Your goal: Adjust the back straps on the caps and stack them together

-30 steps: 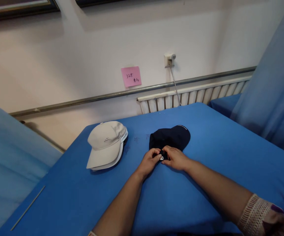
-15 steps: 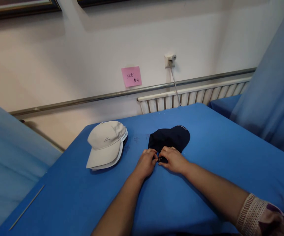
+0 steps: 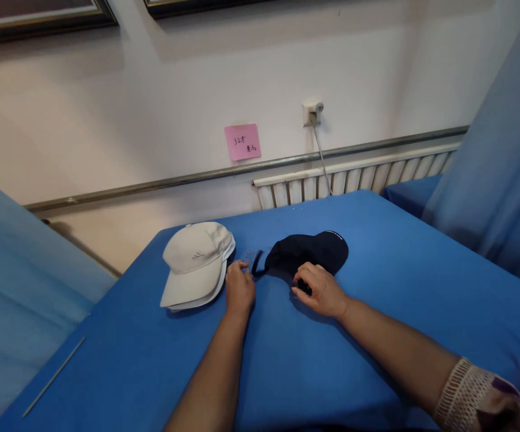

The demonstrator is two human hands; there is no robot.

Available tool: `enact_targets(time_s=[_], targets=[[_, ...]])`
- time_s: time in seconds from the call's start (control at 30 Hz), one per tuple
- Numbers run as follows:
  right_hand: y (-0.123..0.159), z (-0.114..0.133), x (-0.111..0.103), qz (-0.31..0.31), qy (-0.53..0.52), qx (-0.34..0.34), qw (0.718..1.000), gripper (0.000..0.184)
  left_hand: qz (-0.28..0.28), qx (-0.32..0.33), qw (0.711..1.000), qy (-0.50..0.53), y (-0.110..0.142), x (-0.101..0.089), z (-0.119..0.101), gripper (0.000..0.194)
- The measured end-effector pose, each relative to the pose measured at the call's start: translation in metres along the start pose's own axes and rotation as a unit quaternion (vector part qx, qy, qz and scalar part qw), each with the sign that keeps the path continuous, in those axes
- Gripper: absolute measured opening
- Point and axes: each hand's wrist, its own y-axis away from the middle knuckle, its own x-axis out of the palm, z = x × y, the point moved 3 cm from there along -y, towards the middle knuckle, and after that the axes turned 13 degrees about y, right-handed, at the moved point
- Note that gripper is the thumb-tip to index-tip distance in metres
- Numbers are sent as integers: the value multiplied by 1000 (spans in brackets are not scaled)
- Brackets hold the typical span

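A dark navy cap [image 3: 320, 251] lies on the blue table [image 3: 377, 336] near its middle. My right hand [image 3: 319, 290] rests on the cap's near edge, fingers curled on the cap's buckle end. My left hand [image 3: 239, 289] is out to the left, fingers pinched on the cap's thin dark strap [image 3: 257, 263], which is drawn sideways away from the cap. Just left of that hand sits a beige cap [image 3: 196, 258] stacked on a white one.
A pink sticky note [image 3: 242, 141], a wall socket with a cable [image 3: 311, 112] and a radiator [image 3: 354, 176] lie behind the table. Blue fabric hangs at the right [image 3: 503, 156] and at the left [image 3: 21, 264]. A thin metal rod [image 3: 53, 378] lies near the table's left edge.
My hands were together at the navy cap's back. The left hand has moved left, drawing the strap out; the right hand stays on the cap.
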Motion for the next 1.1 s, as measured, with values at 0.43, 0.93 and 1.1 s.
enact_targets(time_s=[0.43,0.93,1.1], targets=[[0,2,5,33,-74,0,997,23,222,-280,816,454,53,59,-40,30],[13,-126,12,-69,-307,513,799,47,20,-297,804,515,8,17,1,27],[14,-98,22,-9,-445,493,748,31,32,-371,650,663,12,21,-6,11]])
